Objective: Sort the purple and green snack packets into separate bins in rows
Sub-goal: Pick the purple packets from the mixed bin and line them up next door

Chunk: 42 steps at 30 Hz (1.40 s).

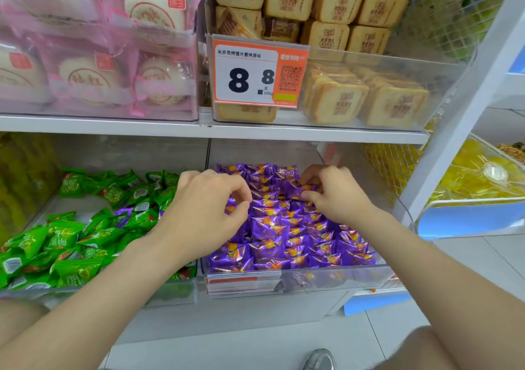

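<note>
Grey sneaker toe (319,359) pokes in at the bottom edge, then both bare forearms reach up to the lower shelf. Left hand (204,210) hangs over the left edge of the clear plastic bin on the right (312,280), fingers curled, thumb and forefinger nearly closed over a row. Honestly can't tell if it actually has a packet. Right hand (338,196) is further back in the same bin, thumb and fingertips pinching a single purple packet (298,190) near the back rows. Shiny purple foil snack packets (284,241) fill that bin in fairly tidy rows. Clear plastic bin on the left (170,290) holds the shiny green foil snack packets (71,241) in a loose heap, no rows, with a couple of stray purple packets (125,216) mixed in around the middle. So I'd say we're at tidying the purple rows. Next move, probably: tuck that pinched packet upright into its row, then fish the strays out of the green side and line the greens up.
</note>
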### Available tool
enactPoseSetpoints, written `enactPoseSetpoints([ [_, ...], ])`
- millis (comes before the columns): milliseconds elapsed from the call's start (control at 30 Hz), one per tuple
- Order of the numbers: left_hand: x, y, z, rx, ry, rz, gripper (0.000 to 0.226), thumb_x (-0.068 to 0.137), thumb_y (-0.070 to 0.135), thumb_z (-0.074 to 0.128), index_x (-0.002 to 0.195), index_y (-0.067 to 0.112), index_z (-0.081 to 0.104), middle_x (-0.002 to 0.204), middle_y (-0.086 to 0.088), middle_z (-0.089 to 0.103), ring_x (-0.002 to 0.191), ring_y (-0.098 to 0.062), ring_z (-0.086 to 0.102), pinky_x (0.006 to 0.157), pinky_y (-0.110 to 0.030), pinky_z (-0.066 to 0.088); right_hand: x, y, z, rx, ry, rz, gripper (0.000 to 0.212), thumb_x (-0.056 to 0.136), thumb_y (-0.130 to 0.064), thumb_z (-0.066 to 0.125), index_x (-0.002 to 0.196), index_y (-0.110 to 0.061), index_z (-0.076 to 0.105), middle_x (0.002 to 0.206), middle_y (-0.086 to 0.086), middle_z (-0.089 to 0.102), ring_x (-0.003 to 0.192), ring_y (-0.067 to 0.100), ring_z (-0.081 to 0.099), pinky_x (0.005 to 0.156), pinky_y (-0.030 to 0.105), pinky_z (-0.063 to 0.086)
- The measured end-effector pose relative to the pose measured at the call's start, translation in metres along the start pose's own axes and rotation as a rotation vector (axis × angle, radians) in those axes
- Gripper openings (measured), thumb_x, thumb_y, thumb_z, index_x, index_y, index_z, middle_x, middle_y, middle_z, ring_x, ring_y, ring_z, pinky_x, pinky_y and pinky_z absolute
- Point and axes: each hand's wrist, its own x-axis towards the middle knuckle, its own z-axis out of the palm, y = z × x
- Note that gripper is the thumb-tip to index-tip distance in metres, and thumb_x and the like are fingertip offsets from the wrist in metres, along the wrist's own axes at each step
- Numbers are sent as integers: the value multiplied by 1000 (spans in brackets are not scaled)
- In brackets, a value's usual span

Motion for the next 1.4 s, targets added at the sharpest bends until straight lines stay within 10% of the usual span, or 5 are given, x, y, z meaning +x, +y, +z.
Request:
enactPoseSetpoints([
  [500, -2, -1, 0, 2, -30, 35, 5, 95, 38, 64, 91, 40, 64, 85, 27, 66, 93, 2, 58, 107, -36, 28, 9, -16, 11, -78, -67, -51, 32, 93, -14, 66, 119, -26, 79, 119, 12, 58, 98, 33, 68, 93, 34, 53],
  [733, -7, -5, -8, -94, 17, 61, 6, 93, 31, 69, 92, 37, 70, 87, 21, 67, 89, 0, 58, 92, -34, 46, -3, -36, -7, -77, 1, -37, 33, 86, -18, 65, 117, -24, 75, 98, 4, 58, 81, 28, 67, 76, 36, 56],
  [867, -15, -5, -24, -169, 142, -18, 14, 89, 19, 70, 88, 32, 69, 89, 15, 59, 88, -2, 59, 81, -10, 40, -22, -82, -17, 150, -11, -116, 28, 93, -12, 58, 109, -23, 79, 85, -10, 73, 73, 6, 65, 74, 13, 49],
  [1033, -20, -39, -53, -89, 213, -319, 15, 92, 15, 63, 87, 29, 67, 77, 12, 65, 76, -3, 61, 74, -27, 48, -52, -159, -24, 381, -25, -341, 30, 94, -7, 57, 105, -25, 78, 92, -13, 72, 84, 4, 64, 79, 11, 45],
  [1400, -12, -178, -75, 231, -577, -543, 48, 98, 6, 49, 142, 21, 60, 143, -5, 60, 125, -25, 60, 105, -35, 50, -22, -224, 29, -81, -118, -599, 31, 94, -21, 58, 125, -21, 64, 110, 3, 62, 105, 29, 61, 88, 45, 53],
])
